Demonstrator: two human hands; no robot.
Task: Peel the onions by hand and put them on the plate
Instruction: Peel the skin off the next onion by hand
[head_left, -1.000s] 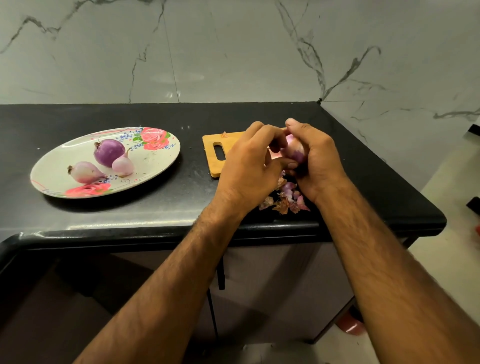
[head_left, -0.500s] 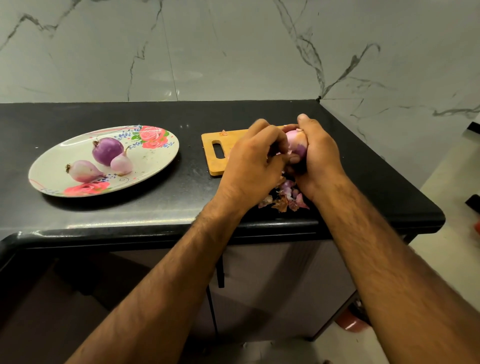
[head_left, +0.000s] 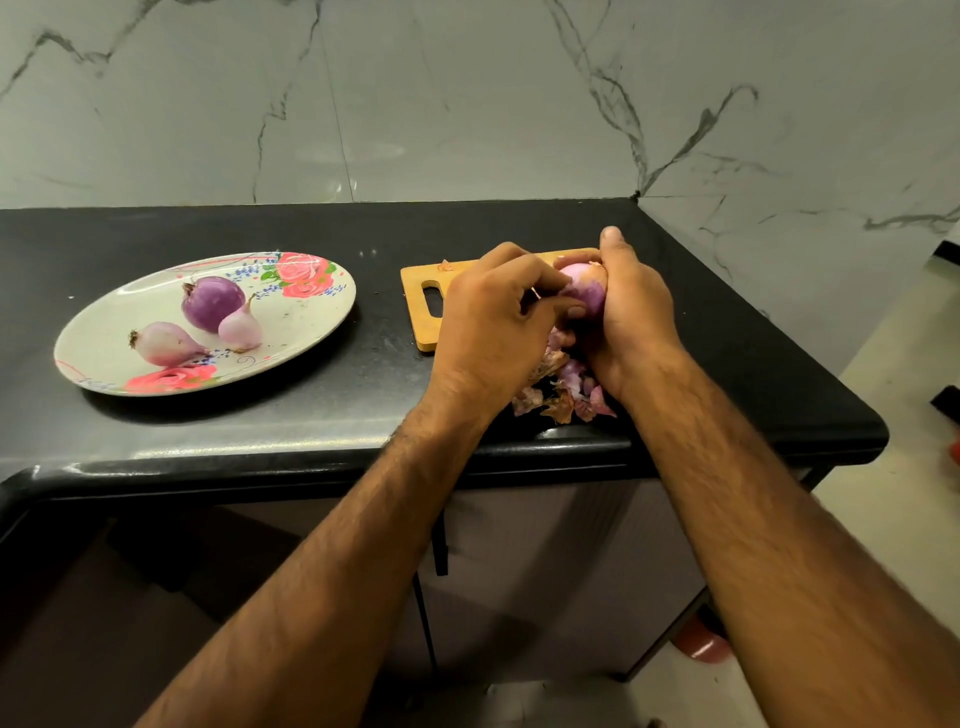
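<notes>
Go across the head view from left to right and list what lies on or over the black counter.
In order: flowered plate holding three onions → wooden cutting board → left hand → held onion → right hand. The loose peels under the hands are left out.

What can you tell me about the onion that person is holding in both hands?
The onion is round and glossy, pale pink on top shading to purple below. The right hand cups it from the right, and the left hand pinches its near side. It is held over the wooden cutting board, with torn peelings heaped beneath. Much of it is hidden.
</notes>
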